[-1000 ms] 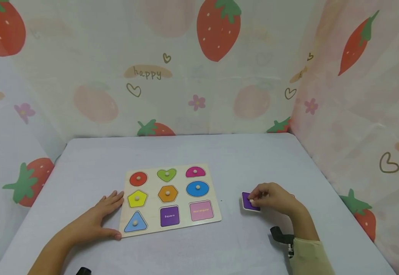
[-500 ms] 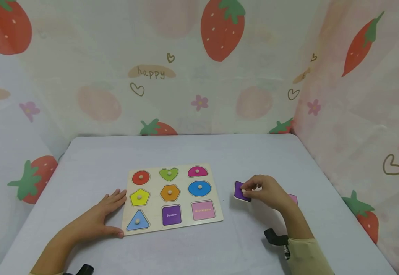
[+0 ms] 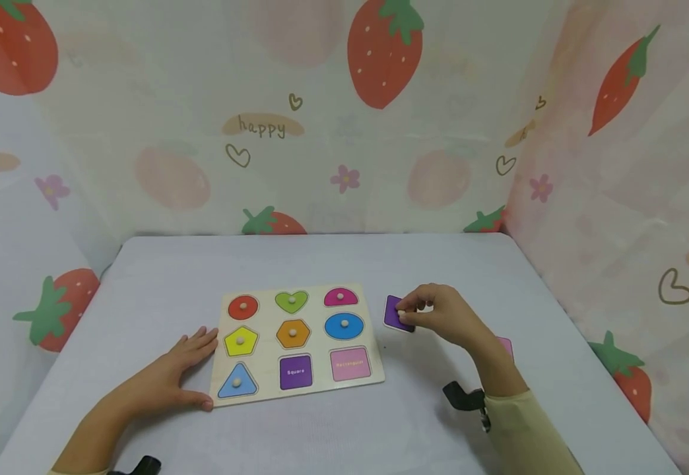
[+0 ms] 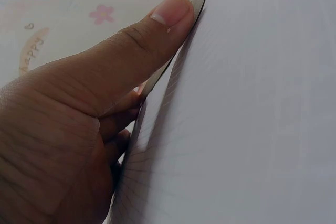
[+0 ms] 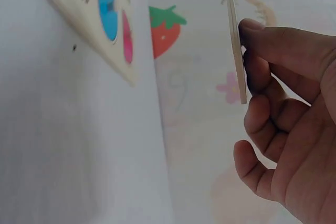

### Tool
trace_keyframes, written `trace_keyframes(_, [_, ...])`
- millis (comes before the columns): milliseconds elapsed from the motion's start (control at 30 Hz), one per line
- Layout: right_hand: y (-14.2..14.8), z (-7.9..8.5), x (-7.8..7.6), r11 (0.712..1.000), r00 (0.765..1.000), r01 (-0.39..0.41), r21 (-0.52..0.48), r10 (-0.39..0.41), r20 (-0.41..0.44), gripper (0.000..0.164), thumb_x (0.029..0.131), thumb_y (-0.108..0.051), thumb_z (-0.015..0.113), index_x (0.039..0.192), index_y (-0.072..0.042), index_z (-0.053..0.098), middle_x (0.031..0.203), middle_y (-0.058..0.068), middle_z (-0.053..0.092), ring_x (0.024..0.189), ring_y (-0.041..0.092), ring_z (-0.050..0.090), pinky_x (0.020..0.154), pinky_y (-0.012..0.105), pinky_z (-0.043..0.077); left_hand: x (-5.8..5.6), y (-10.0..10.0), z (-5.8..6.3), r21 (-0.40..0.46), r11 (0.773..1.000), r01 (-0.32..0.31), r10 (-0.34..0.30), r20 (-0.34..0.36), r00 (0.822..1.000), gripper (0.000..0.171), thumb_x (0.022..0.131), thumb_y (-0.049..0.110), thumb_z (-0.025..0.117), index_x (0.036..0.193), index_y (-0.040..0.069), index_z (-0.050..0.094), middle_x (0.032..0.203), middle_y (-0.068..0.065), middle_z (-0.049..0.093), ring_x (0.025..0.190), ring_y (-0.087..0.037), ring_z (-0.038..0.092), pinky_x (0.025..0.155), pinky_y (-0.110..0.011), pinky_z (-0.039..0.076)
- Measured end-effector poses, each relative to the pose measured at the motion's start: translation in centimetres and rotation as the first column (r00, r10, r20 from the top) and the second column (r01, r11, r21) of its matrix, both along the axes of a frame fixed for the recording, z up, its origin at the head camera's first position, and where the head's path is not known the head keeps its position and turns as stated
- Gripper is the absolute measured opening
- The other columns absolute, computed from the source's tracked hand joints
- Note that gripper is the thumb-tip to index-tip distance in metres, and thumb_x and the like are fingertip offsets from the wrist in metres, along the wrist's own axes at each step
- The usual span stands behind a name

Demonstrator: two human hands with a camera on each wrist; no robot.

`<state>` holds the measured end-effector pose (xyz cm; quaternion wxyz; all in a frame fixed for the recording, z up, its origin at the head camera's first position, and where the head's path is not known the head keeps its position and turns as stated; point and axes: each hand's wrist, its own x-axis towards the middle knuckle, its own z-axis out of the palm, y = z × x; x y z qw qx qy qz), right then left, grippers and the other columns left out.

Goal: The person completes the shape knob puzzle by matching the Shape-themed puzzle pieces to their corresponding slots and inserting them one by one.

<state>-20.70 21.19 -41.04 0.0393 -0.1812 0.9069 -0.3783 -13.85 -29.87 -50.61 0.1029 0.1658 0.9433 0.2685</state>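
A wooden shape puzzle board (image 3: 261, 359) lies on the white table, with knobbed pieces in most of its recesses. Two recesses in the front row hold no piece: the purple one marked Square (image 3: 295, 373) and the pink one marked Rectangular (image 3: 350, 364). My left hand (image 3: 169, 379) touches the board's left edge with fingers extended; the thumb (image 4: 173, 11) lies at the edge in the left wrist view. My right hand (image 3: 448, 313) pinches the knob of a purple square puzzle piece (image 3: 393, 313), held tilted above the table, right of the board. Edge-on, the thin piece (image 5: 236, 45) shows in the right wrist view.
A pink piece (image 3: 505, 344) lies on the table, partly hidden behind the right forearm. Strawberry-print curtains (image 3: 344, 132) enclose the table (image 3: 321, 260) at the back and sides. Black wrist mounts (image 3: 463, 397) stick out from the wrists.
My right hand has carried the purple square piece leftward and away from me, toward the board, uncovering part of the pink piece. The left hand stays at the board's edge.
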Motion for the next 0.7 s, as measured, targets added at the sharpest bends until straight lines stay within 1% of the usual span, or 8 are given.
trace_keyframes(233, [-2.4, 0.6, 0.0, 0.998, 0.998, -0.055, -0.028, 0.055, 0.013, 0.011, 0.088, -0.021, 0.082, 0.099, -0.023, 0.080, 0.091, -0.006, 0.069, 0.098, 0.023, 0.056, 0.080, 0.036, 0.050, 0.0, 0.1, 0.1, -0.007, 1.000, -0.003, 0.003, 0.005, 1.000, 0.120, 0.061, 0.069, 0.085, 0.159, 0.015, 0.040, 0.170, -0.005, 0.026, 0.158, -0.037, 0.014, 0.121, -0.067, 0.020])
trace_keyframes(467, [-4.9, 1.2, -0.5, 0.991, 0.992, -0.123, -0.048, 0.123, -0.003, 0.011, 0.089, -0.022, 0.082, 0.100, -0.023, 0.080, 0.091, -0.007, 0.070, 0.099, 0.026, 0.059, 0.082, 0.037, 0.051, 0.2, 0.1, 0.4, -0.001, 1.000, -0.010, 0.010, 0.013, 1.000, 0.122, 0.061, 0.068, 0.086, 0.158, 0.013, 0.040, 0.170, -0.006, 0.026, 0.158, -0.038, 0.014, 0.121, -0.067, 0.019])
trace_keyframes(567, [-5.9, 1.4, -0.6, 0.987, 0.989, -0.148, -0.059, 0.148, -0.005, 0.011, 0.089, -0.020, 0.081, 0.100, -0.023, 0.080, 0.090, -0.008, 0.071, 0.097, 0.024, 0.059, 0.083, 0.037, 0.051, 0.2, 0.1, 0.4, -0.003, 1.000, -0.013, 0.013, 0.016, 1.000, 0.121, 0.061, 0.068, 0.087, 0.158, 0.013, 0.040, 0.170, -0.006, 0.026, 0.158, -0.037, 0.013, 0.122, -0.067, 0.019])
trace_keyframes(700, [-7.4, 1.2, -0.5, 0.985, 0.986, -0.163, -0.048, 0.164, 0.009, 0.011, 0.089, -0.021, 0.081, 0.099, -0.024, 0.081, 0.089, -0.009, 0.071, 0.096, 0.020, 0.059, 0.084, 0.037, 0.051, 0.2, 0.1, 0.3, -0.006, 1.000, -0.014, 0.014, 0.015, 1.000, 0.121, 0.061, 0.067, 0.087, 0.159, 0.014, 0.040, 0.170, -0.006, 0.026, 0.158, -0.037, 0.013, 0.122, -0.067, 0.019])
